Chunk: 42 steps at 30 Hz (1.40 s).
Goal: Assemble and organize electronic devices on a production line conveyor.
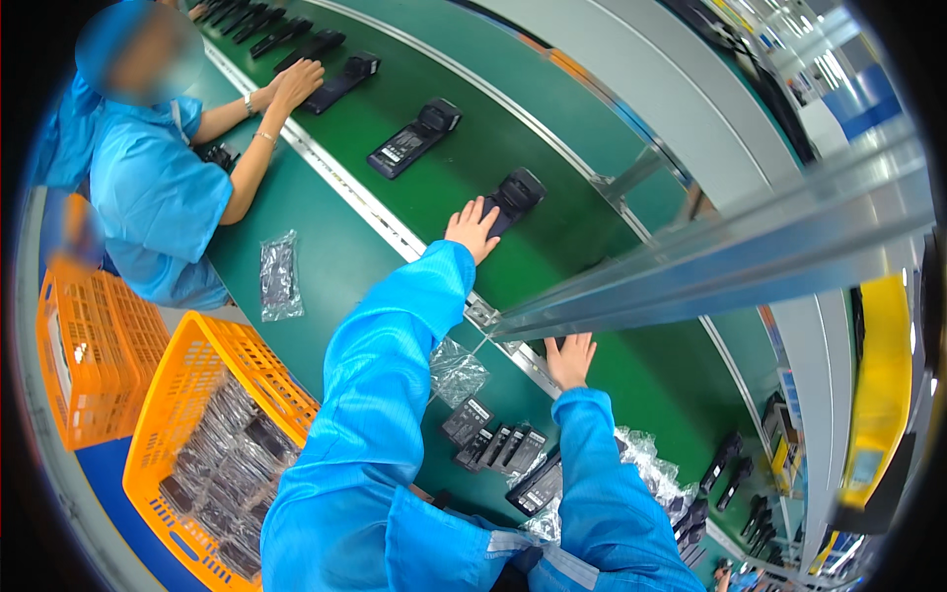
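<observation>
On the green conveyor belt, my left hand rests its outstretched fingers on the lower end of a black handheld terminal. My right hand lies lower down, at the belt's metal edge, fingers spread. Something dark shows beside that hand, partly hidden by it and the metal post. Between my forearms, several black battery packs with pale labels lie on the green table. A clear plastic bag is beside them. Another black terminal sits nearer, partly covered by my right sleeve.
A metal post crosses over the belt. Further up stands another terminal, near a co-worker's hands. An orange crate of bagged dark items is at left. A bagged item lies on the table; crumpled plastic is at right.
</observation>
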Motion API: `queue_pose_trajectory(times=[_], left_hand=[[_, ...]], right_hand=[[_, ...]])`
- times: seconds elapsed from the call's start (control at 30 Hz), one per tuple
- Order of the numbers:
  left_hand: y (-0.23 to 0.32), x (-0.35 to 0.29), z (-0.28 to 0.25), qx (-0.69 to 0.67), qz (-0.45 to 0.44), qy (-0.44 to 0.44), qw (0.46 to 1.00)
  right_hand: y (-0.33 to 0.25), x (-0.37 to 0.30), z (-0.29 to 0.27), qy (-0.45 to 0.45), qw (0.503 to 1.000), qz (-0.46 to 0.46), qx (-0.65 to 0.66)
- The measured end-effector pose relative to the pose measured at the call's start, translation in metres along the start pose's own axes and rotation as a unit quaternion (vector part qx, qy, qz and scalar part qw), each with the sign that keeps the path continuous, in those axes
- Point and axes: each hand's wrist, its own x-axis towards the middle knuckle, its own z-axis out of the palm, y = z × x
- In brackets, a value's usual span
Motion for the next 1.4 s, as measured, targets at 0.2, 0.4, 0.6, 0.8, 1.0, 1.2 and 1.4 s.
queue_pose_trajectory(times=[0.2, 0.4, 0.6, 0.8, 1.0, 1.2, 1.4], left_hand=[[0.003, 0.003, 0.006, -0.019, 0.025, 0.068, 0.997], [0.001, 0.017, 0.000, -0.004, 0.014, 0.066, 0.998], [-0.004, 0.015, -0.005, -0.022, 0.010, 0.064, 0.998], [-0.007, 0.018, 0.005, 0.017, 0.011, 0.082, 0.996], [-0.006, 0.018, 0.013, 0.050, -0.003, 0.061, 0.997], [-0.018, 0.016, 0.007, 0.001, -0.121, 0.029, 0.992], [0.030, -0.050, -0.045, -0.356, -0.254, 0.368, 0.821]], right_hand=[[0.020, -0.042, -0.010, 0.059, 0.994, -0.090, 0.026], [0.019, -0.060, -0.022, 0.071, 0.990, -0.110, 0.045], [0.022, -0.069, -0.025, 0.070, 0.988, -0.127, 0.050], [0.014, -0.077, -0.036, 0.077, 0.988, -0.118, 0.061], [0.029, -0.103, -0.036, 0.063, 0.989, -0.113, 0.064], [0.035, -0.124, -0.050, 0.030, 0.990, -0.128, 0.060], [0.062, -0.153, -0.070, -0.060, 0.990, -0.124, 0.036]])
